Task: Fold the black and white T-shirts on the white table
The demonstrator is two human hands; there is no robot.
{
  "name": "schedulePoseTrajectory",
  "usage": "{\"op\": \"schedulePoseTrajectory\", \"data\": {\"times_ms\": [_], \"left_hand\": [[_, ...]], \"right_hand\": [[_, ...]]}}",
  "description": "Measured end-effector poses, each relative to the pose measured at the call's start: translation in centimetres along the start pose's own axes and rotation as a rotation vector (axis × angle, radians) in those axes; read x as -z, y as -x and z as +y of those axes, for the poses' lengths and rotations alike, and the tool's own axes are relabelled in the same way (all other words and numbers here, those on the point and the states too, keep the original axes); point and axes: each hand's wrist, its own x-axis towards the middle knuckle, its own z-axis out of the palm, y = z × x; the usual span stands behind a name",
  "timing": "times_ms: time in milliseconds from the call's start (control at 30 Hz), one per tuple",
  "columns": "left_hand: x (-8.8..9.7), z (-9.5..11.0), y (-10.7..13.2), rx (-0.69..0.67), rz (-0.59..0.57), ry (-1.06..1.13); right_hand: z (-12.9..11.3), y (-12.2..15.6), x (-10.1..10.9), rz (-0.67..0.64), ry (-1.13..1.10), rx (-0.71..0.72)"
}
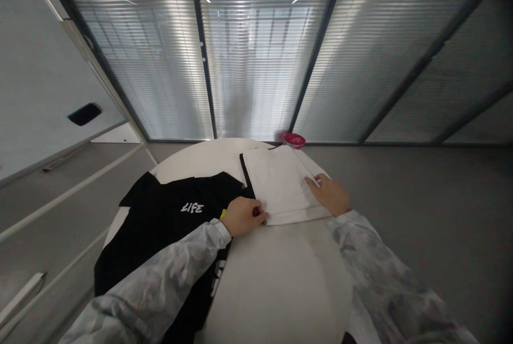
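Note:
A folded white cloth (280, 184) lies flat on a round white table (280, 280); whether it is a garment I cannot tell. My left hand (245, 216) is closed in a pinch at the cloth's near left corner. At its right edge, my right hand (331, 195) pinches the fabric between thumb and fingers. A black T-shirt (168, 226) with white lettering is spread to the left, partly under my left forearm. Some black fabric (247, 176) shows along the white cloth's left side. A small yellow patch (223, 214) peeks out beside my left wrist.
A red plastic basket (294, 140) sits beyond the table's far edge. Glass panels with blinds (256, 66) stand behind. White rails (76, 184) run along the left, near a white wall panel (44, 66). Grey floor (433, 216) extends to the right.

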Motion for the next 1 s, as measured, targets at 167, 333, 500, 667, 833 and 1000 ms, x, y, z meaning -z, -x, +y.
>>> {"op": "schedulePoseTrajectory", "data": {"times_ms": [167,333,500,667,833,1000], "left_hand": [[0.9,2.3,-4.3,-0.182,0.177,0.038],[-3.2,1.0,-7.7,-0.324,0.259,-0.149],[-6.3,-1.4,-5.8,-0.339,0.116,-0.263],[-5.2,-1.2,-3.4,-0.366,0.026,-0.292],[-2.0,-0.4,-3.6,-0.355,-0.041,-0.19],[0.8,0.2,-9.6,-0.227,0.208,-0.137]], "right_hand": [[-1.3,-1.1,1.5,0.275,-0.028,0.287],[-2.9,-1.0,-0.5,0.13,-0.148,0.686],[-0.8,0.5,-2.9,-0.021,-0.038,0.662],[0.4,0.1,-2.6,-0.136,0.037,0.544],[1.5,-2.9,-0.9,-0.286,0.095,0.439],[-1.6,-7.1,0.5,-0.129,0.089,0.519]]}}
